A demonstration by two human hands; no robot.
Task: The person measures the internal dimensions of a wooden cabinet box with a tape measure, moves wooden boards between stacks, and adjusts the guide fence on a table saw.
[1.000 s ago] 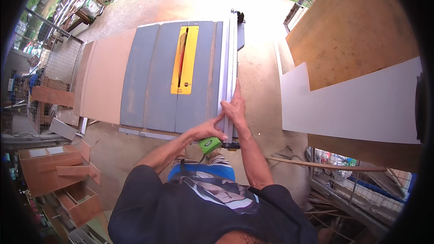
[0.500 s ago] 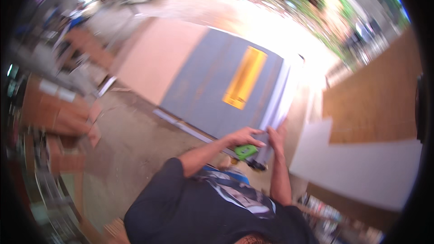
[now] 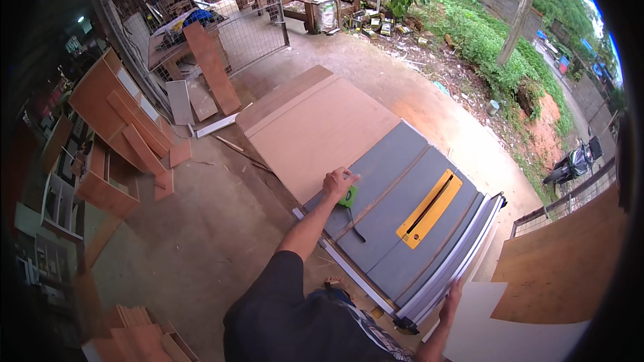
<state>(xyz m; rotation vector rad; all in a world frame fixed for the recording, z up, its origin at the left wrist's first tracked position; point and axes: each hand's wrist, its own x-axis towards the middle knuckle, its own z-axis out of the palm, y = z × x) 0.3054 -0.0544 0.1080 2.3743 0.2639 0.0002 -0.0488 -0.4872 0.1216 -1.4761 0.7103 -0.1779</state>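
My left hand point(image 3: 337, 184) is closed on a green tape measure point(image 3: 348, 197), held over the grey top of a table saw point(image 3: 382, 177). A dark strap point(image 3: 357, 226) hangs from the tape measure. To the right, my right hand point(image 3: 452, 300) is at the outer side of the saw's pale metal rip fence point(image 3: 451, 261), near its closer end; its fingers are partly hidden. Between the hands lies the saw's yellow insert plate point(image 3: 430, 209) with a dark slot. A light brown wooden board point(image 3: 322, 133) adjoins the saw top on the far left.
Brown wooden panels and box parts point(image 3: 121, 141) stand at the left. A white sheet point(image 3: 479, 302) and a brown plywood sheet point(image 3: 557, 261) are at the right. A mesh gate point(image 3: 251, 27) stands at the back, and cut wood strips point(image 3: 134, 328) lie at the lower left.
My hands have moved apart. The left has gone left with the tape measure, away from the fence; the right stays by the fence. The view has turned and is sharper.
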